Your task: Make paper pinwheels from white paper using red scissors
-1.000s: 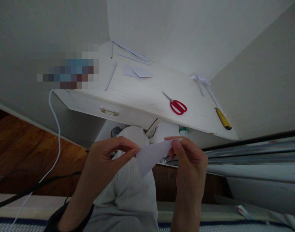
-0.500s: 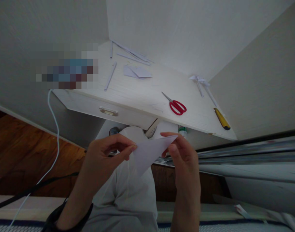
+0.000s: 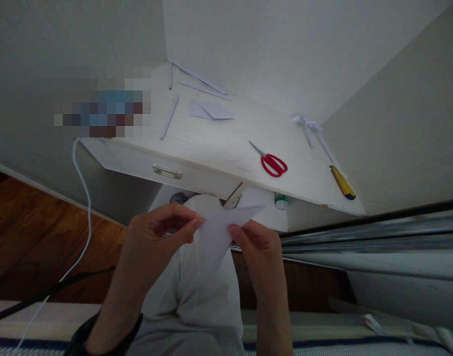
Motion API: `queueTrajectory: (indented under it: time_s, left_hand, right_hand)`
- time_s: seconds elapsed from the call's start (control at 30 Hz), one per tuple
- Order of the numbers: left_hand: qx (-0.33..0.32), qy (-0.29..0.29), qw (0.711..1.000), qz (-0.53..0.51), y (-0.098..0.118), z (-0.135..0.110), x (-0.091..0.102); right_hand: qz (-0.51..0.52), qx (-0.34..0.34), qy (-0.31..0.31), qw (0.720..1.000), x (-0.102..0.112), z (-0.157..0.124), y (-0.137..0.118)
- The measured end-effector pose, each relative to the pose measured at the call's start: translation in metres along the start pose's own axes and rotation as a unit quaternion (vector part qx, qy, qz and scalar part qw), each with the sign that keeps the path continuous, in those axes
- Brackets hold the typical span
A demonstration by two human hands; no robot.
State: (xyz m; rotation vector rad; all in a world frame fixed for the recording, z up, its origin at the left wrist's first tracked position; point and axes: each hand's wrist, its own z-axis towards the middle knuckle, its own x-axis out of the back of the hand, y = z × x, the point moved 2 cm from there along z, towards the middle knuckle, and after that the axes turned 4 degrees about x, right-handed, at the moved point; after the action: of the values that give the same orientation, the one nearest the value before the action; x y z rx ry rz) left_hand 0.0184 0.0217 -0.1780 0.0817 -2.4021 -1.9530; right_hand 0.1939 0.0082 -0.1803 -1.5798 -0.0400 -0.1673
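– How does the left hand point(image 3: 157, 237) stand?
– Its grip is pinched closed, thumb and fingertips on a corner of the white paper point(image 3: 216, 235).
– And the right hand point(image 3: 262, 244)?
– Closed on it too, thumb against the right edge, fingers partly hidden behind.
– So the paper is where?
– Between both hands, above the grey trousers point(image 3: 207, 311), in front of the bench point(image 3: 219, 143).
– What's on that?
– Red-handled scissors point(image 3: 273, 164), a yellow cutter point(image 3: 342, 182) right of them, flat paper pieces point(image 3: 213, 111) farther back.

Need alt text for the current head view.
Left hand and right hand hold a folded white paper above the lap. Beyond, on a white desk, lie red scissors, a yellow cutter and paper strips.
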Motion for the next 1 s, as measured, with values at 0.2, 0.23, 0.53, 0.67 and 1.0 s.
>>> queueTrajectory:
  time_s: [0.2, 0.23, 0.53, 0.67, 1.0]
  left_hand:
    - [-0.007, 0.027, 1.0, 0.002, -0.002, -0.004, -0.003]
    - [-0.01, 0.038, 0.999, -0.001, -0.001, -0.005, -0.003]
    - [-0.055, 0.077, 0.995, -0.014, -0.001, -0.001, 0.003]
    - [-0.072, 0.091, 0.993, -0.005, -0.002, -0.001, 0.004]
    - [-0.086, 0.108, 0.99, -0.004, -0.006, -0.001, 0.004]
  right_hand:
    - [-0.043, 0.006, 0.05, 0.998, -0.003, -0.001, -0.001]
    - [-0.037, 0.008, 0.04, 0.998, -0.005, -0.001, 0.0]
    - [-0.006, -0.021, 0.004, 1.0, -0.013, -0.006, 0.011]
    - [0.019, -0.039, -0.015, 0.999, -0.017, -0.01, 0.012]
    - [0.082, -0.053, -0.007, 0.995, -0.027, -0.021, 0.029]
